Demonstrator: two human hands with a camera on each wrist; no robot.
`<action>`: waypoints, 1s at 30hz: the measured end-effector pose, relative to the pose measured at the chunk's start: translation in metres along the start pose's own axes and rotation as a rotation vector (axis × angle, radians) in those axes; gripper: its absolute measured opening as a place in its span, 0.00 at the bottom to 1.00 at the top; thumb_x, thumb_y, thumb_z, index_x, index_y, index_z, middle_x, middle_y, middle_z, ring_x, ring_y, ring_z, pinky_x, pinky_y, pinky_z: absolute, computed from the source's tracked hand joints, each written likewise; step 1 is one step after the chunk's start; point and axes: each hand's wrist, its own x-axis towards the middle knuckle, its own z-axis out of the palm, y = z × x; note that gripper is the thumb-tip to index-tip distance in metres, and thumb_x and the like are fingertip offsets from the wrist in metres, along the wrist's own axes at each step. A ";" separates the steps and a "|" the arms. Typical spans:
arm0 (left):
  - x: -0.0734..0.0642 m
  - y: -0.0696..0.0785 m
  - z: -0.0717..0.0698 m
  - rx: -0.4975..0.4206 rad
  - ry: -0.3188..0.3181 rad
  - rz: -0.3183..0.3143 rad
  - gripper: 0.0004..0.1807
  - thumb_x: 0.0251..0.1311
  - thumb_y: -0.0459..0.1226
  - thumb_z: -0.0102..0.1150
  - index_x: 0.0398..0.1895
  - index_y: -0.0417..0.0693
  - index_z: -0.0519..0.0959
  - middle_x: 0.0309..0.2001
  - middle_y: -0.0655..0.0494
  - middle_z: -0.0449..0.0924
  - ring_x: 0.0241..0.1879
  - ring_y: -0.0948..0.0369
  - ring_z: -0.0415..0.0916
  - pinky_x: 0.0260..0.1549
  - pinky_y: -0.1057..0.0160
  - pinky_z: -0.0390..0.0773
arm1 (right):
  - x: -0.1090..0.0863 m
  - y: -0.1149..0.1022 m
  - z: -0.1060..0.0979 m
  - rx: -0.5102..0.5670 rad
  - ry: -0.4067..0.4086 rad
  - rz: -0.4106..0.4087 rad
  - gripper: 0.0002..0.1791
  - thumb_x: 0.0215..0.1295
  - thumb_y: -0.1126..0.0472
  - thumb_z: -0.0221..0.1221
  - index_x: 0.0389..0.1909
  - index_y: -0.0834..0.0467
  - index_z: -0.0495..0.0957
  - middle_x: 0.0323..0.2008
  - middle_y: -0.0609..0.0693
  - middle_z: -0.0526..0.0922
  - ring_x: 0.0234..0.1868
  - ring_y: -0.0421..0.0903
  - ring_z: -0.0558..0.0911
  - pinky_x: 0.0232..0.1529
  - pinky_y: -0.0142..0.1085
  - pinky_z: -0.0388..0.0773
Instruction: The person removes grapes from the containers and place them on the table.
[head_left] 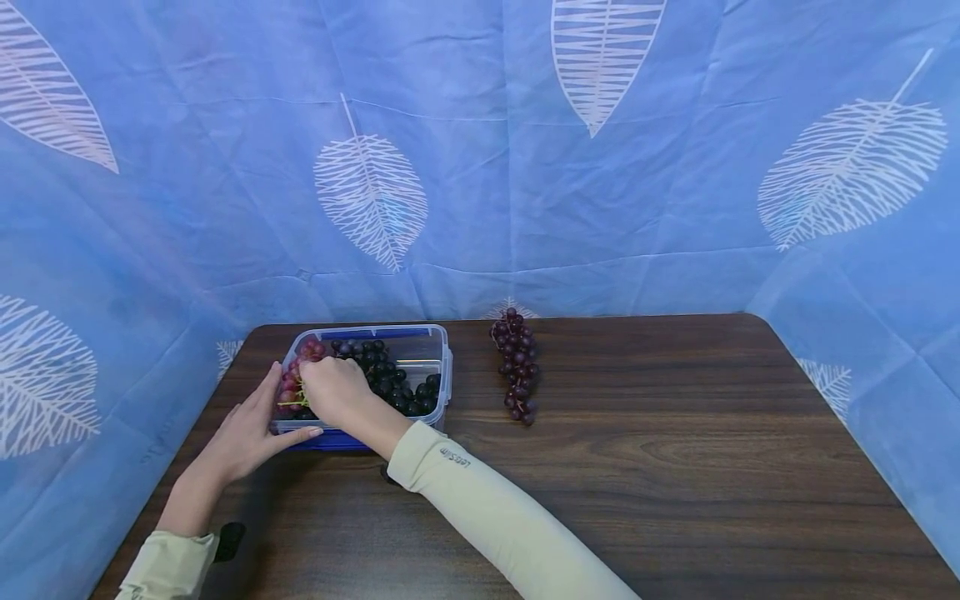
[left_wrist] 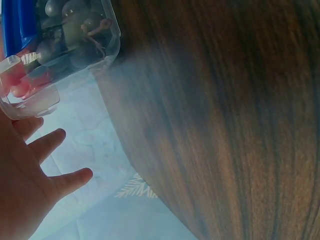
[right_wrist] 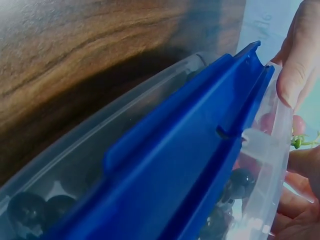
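Observation:
A clear plastic container (head_left: 447, 367) with blue clips (right_wrist: 165, 165) stands at the table's back left. Red grapes (head_left: 288, 398) on green stems fill its left end, and black grapes (head_left: 386, 379) lie in the middle and right. My right hand (head_left: 333, 387) reaches over the front rim with curled fingers and holds the red grape bunch by its stem area; its fingertips are hidden in the head view. Against the container's left front corner rests my left hand (head_left: 243, 433), fingers straight and spread, thumb along the front rim.
A separate bunch of dark red grapes (head_left: 516, 367) lies on the brown wooden table (head_left: 675, 450), right of the container. Behind the table hangs a blue cloth (head_left: 480, 200) with white leaf prints, which also borders both sides.

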 end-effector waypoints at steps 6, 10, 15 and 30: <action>0.001 0.003 0.000 -0.003 -0.007 -0.016 0.69 0.64 0.67 0.62 0.86 0.39 0.29 0.83 0.27 0.38 0.75 0.21 0.50 0.65 0.16 0.49 | -0.003 0.007 -0.005 0.022 0.016 -0.005 0.13 0.82 0.49 0.56 0.57 0.46 0.84 0.34 0.40 0.88 0.35 0.36 0.87 0.44 0.29 0.84; 0.001 0.003 0.000 0.000 -0.006 -0.020 0.69 0.64 0.67 0.62 0.85 0.38 0.30 0.83 0.27 0.38 0.75 0.21 0.50 0.65 0.15 0.49 | -0.004 0.011 -0.012 0.012 0.031 -0.017 0.13 0.82 0.50 0.56 0.58 0.46 0.84 0.35 0.40 0.89 0.38 0.36 0.88 0.48 0.31 0.85; 0.000 0.002 0.000 0.005 0.000 -0.016 0.69 0.64 0.67 0.62 0.85 0.38 0.30 0.83 0.26 0.39 0.75 0.22 0.52 0.65 0.16 0.51 | -0.007 0.016 -0.021 0.024 0.046 -0.023 0.15 0.81 0.51 0.57 0.61 0.47 0.82 0.41 0.42 0.90 0.38 0.37 0.88 0.45 0.29 0.86; -0.002 0.003 0.001 0.004 0.016 -0.011 0.69 0.64 0.66 0.64 0.86 0.38 0.30 0.82 0.24 0.40 0.73 0.21 0.56 0.63 0.20 0.62 | -0.031 0.045 -0.032 0.036 0.113 -0.101 0.12 0.82 0.55 0.55 0.58 0.53 0.81 0.40 0.48 0.87 0.36 0.39 0.87 0.30 0.25 0.81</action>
